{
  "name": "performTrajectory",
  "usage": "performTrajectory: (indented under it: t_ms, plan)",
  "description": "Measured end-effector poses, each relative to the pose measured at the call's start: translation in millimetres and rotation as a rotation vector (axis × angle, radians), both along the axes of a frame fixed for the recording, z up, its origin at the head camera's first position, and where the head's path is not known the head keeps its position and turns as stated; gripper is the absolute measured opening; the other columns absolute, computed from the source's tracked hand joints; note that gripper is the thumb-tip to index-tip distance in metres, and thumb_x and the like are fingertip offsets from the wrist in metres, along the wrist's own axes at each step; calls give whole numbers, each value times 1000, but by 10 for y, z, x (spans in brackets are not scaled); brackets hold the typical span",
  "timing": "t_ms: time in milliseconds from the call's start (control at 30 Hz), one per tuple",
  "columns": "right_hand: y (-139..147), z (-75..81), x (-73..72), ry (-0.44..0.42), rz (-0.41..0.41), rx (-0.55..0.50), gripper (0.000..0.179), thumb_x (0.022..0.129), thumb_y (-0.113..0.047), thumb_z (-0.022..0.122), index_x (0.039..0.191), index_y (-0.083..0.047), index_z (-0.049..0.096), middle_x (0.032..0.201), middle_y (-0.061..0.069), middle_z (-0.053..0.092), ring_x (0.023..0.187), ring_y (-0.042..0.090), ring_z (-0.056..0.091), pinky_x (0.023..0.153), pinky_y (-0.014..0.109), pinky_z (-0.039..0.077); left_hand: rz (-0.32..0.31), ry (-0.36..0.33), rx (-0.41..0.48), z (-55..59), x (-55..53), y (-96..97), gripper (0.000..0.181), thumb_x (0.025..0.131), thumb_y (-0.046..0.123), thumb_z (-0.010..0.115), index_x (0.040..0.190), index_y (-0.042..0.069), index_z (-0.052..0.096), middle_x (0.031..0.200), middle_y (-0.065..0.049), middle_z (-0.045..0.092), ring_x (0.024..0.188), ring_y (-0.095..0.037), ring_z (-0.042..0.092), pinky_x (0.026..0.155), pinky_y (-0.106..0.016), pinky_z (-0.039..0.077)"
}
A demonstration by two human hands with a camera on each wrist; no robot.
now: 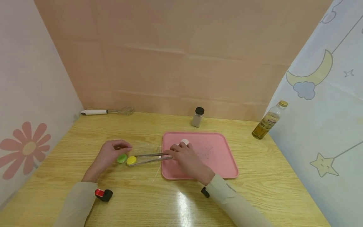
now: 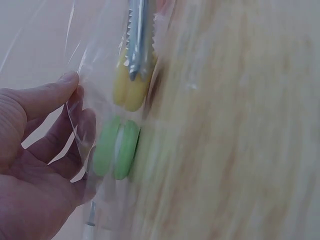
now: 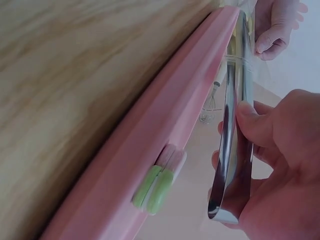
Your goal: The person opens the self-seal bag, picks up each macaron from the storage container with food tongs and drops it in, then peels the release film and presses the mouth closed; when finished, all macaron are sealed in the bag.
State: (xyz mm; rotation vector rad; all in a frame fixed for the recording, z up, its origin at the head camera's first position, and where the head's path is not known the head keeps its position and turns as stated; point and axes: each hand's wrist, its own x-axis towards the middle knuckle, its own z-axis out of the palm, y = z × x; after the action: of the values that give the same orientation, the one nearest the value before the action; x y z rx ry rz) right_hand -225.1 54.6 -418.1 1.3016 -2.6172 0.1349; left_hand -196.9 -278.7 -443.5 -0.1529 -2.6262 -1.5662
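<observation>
My left hand (image 1: pixel 109 154) pinches the edge of a clear plastic bag (image 2: pixel 75 120) between thumb and fingers. Inside the bag sits a green macaron (image 2: pixel 131 150), close to those fingers. Beside it is a yellow macaron (image 1: pixel 131 160), with the serrated tips of metal tongs (image 2: pixel 139 40) on it. My right hand (image 1: pixel 188 160) grips the tongs over the pink tray (image 1: pixel 222 160), thumb on one arm and fingers on the other. In the right wrist view, a second green macaron (image 3: pixel 161 187) and a pale pink macaron (image 3: pixel 172 156) rest on the tray.
A whisk (image 1: pixel 95 112) with a white handle lies at the back left. Behind the tray stands a small black-lidded jar (image 1: pixel 197 119). An oil bottle (image 1: pixel 266 124) stands by the right wall. Wall panels enclose the wooden table (image 1: pixel 136 195) at back and sides.
</observation>
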Motion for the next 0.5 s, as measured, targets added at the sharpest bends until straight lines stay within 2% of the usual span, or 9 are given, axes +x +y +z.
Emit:
performTrajectory:
  t_ms: [233,500]
  plan:
    - [-47,-5,-14,-8,31,3,44,91,-11,78,129,-30,68,107,-8,61,92,17,48,78,33,34,8,-12,2,2,-8,8,24,95,27,75,107,6,77,103,-6,73,92,-23,64,76,-31,52]
    - [-77,-3,-19,-3,29,18,46,91,-10,78,131,-30,68,107,-8,61,93,18,47,79,33,35,13,-4,-20,-3,-9,8,22,95,26,75,105,6,77,103,-6,73,92,-22,63,76,-30,52]
